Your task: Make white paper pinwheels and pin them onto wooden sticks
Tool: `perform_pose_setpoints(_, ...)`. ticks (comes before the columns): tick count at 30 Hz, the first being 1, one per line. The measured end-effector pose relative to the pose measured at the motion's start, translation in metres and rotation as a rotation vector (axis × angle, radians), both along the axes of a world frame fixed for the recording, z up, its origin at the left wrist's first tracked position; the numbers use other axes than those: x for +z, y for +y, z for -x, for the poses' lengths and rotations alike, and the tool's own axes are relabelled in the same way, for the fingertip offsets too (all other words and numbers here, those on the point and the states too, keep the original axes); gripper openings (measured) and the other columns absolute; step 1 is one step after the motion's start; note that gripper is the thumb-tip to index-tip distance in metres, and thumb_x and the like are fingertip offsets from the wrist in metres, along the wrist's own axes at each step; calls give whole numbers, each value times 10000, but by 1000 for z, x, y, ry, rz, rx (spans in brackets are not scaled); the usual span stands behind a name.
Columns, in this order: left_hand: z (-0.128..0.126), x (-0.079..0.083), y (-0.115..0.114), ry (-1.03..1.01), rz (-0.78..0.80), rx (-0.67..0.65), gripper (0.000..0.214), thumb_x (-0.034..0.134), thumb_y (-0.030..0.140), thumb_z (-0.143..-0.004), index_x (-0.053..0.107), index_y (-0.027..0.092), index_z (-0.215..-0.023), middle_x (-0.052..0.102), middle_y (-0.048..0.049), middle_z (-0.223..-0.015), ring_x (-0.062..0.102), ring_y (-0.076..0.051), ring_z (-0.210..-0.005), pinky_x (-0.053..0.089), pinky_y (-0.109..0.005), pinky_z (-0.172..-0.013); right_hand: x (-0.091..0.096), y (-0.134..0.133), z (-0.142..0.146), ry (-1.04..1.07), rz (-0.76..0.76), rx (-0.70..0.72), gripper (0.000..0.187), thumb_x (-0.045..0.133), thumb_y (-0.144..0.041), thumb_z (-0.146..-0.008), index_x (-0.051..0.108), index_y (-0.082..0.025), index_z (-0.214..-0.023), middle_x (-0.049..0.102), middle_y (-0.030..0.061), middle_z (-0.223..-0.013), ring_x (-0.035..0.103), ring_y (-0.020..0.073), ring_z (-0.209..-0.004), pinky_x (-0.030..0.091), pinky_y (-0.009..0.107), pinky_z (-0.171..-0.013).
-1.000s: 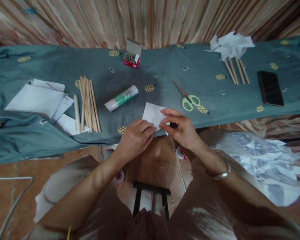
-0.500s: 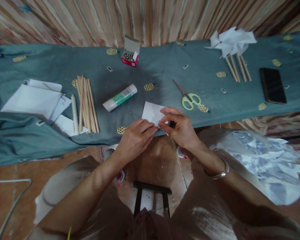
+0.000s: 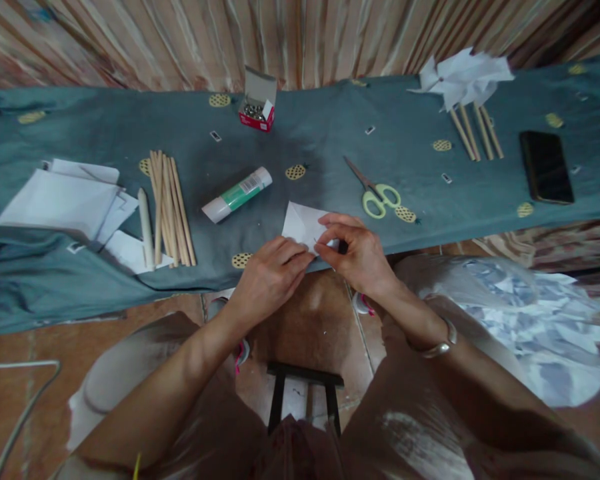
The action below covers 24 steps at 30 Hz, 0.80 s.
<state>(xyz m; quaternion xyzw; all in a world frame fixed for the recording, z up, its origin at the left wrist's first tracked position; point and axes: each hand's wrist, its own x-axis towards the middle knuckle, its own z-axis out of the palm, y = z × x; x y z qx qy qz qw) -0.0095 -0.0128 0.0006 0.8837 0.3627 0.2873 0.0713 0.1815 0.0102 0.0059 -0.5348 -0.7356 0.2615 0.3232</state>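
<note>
A small square of white paper [image 3: 304, 221] with a crease lies at the front edge of the cloth-covered table. My left hand [image 3: 273, 272] holds it at the lower left, fingers bent and close together. My right hand [image 3: 357, 257] pinches at its lower right part with thumb and forefinger, the wrist wearing a silver bangle. A tiny dark spot shows on the paper by the right fingertips; I cannot make out what it is. Green-handled scissors [image 3: 375, 195] lie beyond my right hand. A glue stick [image 3: 237, 195] lies beyond my left hand.
Wooden sticks [image 3: 170, 210], a whitish rod [image 3: 146, 227] and paper sheets [image 3: 55, 203] lie at left. Behind stands an open red box [image 3: 257, 117] of small metal pieces. White paper pinwheels [image 3: 467, 80] and a black phone [image 3: 546, 167] are at right. A bag of paper scraps [image 3: 545, 333] is below.
The view has shifted very slightly. Both hands stay at the paper, with the right fingers' pinch altered only a little.
</note>
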Motion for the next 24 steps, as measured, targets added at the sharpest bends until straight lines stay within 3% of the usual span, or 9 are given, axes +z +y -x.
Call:
perform_pose_setpoints(16,-1,-2,0,-6,22,0,168,521,126,-938,649,141,-1047,691,-86,-962,607,-192,-880,550,-344,-779,-1,-1,-1,7,18,6,80,675,-167,-780,660,-234,-739,682,65,-1147,613,258,-1102,466,484,-998)
perform_pose_setpoints(24,-1,-1,0,1,2,-6,153,539,110,-922,645,124,-1031,687,-90,-946,606,-199,-872,553,-344,-784,-4,-5,-1,11,-28,38,146,628,-184,-843,716,-258,-933,661,64,-1209,590,258,-1127,451,494,-1016)
